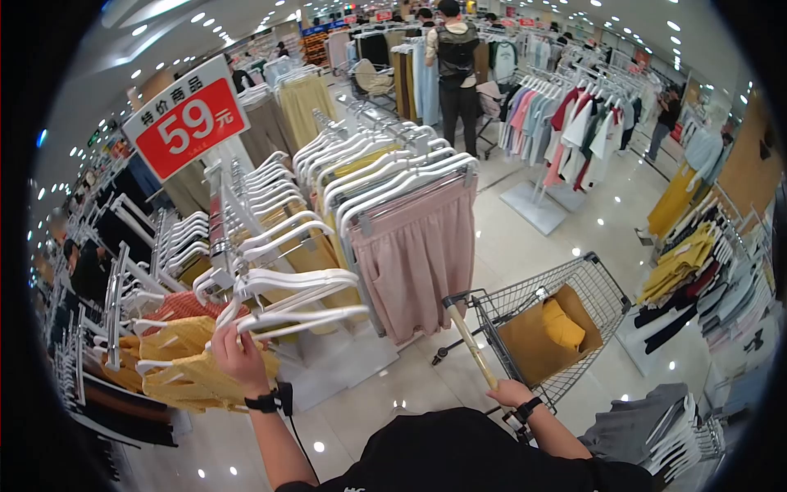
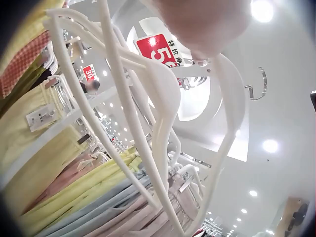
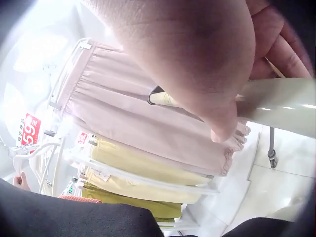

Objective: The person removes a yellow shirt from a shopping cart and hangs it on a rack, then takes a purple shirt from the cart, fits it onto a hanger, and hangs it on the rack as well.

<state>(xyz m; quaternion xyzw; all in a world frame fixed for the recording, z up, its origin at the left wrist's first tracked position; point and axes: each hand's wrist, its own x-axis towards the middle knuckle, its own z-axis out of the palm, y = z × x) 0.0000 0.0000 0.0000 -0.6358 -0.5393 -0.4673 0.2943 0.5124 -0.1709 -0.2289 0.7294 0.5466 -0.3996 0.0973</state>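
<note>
In the head view my left hand point(image 1: 239, 361) pinches a white clothes hanger point(image 1: 316, 318) beside the clothing rack. Close up in the left wrist view, the fingertips point(image 2: 202, 47) meet the neck of this bare hanger point(image 2: 232, 103), its metal hook point(image 2: 259, 85) sticking out sideways. More white hangers overlap it there. Yellow garments point(image 1: 193, 353) hang just left of that hand. My right hand point(image 1: 512, 394) grips the handle point(image 1: 471, 344) of a shopping cart point(image 1: 533, 307). The right wrist view has its fingers and thumb wrapped round the handle point(image 3: 281, 103).
Pink trousers point(image 1: 418, 254) hang at the rack's near end. A red and white price sign point(image 1: 190, 117) stands above it. In the cart lies a brown box point(image 1: 525, 344) with a yellow item point(image 1: 564, 324). Another rack point(image 1: 557, 115) and a person point(image 1: 455, 74) are farther off; grey clothes point(image 1: 635, 426) hang at right.
</note>
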